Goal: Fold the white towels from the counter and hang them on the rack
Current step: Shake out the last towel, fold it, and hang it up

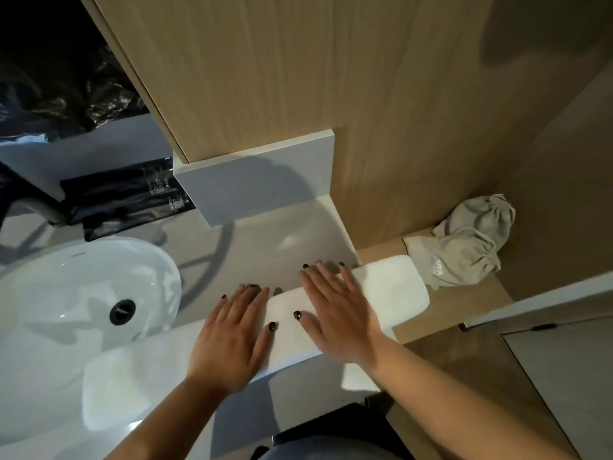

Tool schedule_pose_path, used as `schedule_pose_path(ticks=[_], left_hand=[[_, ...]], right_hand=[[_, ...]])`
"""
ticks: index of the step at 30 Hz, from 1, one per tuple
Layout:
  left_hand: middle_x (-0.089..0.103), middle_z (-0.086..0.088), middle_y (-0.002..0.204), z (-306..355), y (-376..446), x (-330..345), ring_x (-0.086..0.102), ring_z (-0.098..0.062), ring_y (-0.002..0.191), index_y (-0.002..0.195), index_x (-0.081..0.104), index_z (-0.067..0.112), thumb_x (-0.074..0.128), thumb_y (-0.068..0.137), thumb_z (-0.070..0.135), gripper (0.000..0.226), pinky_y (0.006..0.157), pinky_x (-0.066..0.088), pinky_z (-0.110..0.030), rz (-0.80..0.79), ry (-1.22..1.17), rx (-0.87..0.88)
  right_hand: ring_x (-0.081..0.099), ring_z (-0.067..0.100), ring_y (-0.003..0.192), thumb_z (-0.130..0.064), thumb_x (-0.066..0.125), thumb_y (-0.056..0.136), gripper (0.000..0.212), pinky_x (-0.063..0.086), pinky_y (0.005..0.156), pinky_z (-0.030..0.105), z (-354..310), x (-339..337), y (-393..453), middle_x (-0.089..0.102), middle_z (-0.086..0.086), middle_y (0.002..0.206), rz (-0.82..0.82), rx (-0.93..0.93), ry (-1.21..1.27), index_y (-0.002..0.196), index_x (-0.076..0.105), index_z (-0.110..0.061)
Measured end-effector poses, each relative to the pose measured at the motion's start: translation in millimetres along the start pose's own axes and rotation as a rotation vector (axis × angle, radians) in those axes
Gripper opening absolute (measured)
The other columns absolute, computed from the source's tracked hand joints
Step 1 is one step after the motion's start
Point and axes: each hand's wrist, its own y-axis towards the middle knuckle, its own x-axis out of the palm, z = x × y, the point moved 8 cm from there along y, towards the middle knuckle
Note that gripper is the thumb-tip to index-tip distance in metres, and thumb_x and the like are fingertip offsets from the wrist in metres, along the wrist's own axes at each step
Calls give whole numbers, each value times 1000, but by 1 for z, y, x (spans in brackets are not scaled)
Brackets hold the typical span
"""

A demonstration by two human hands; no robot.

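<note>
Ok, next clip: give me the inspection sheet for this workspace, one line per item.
Surface: pale counter with a white sink basin on the left, dark drain in it.
Job's things: white towel, folded into a long strip, lies across the counter's right end and juts over a wooden shelf. No rack in view.
Clutter: black packet with small print behind the basin; crumpled grey cloth on the shelf.
Hands: left hand and right hand both flat, fingers straight, pressing the towel.
Cables: nothing seen.
Surroundings: wooden wall panels, mirror at upper left, floor at lower right.
</note>
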Motion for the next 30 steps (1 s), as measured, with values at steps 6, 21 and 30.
schedule_pose_path(ticks=[6, 21, 30], left_hand=[[43, -4, 152, -53, -35, -6, 37, -22, 143, 152, 36, 17, 27, 97, 61, 71, 115, 27, -43, -110, 41, -103], [41, -3, 154, -69, -44, -14, 40, -22, 140, 150, 38, 12, 23, 97, 61, 73, 112, 27, -36, -130, 33, -70], [41, 7, 153, -3, 31, -7, 31, -10, 145, 148, 41, 27, 25, 92, 65, 70, 112, 21, -24, -62, -129, 31]], right_hand=[[-5, 23, 152, -78, 6, 85, 98, -3, 120, 52, 64, -12, -17, 11, 4, 164, -108, 265, -32, 157, 11, -12], [63, 17, 93, -48, 69, 85, 56, 53, 66, 24, 145, 21, -55, 65, 6, 117, 33, 998, 1150, 131, 54, -20], [70, 23, 96, -31, 81, 74, 49, 58, 66, 26, 158, 25, -76, 74, 9, 105, 215, 1127, 1721, 115, 66, -9]])
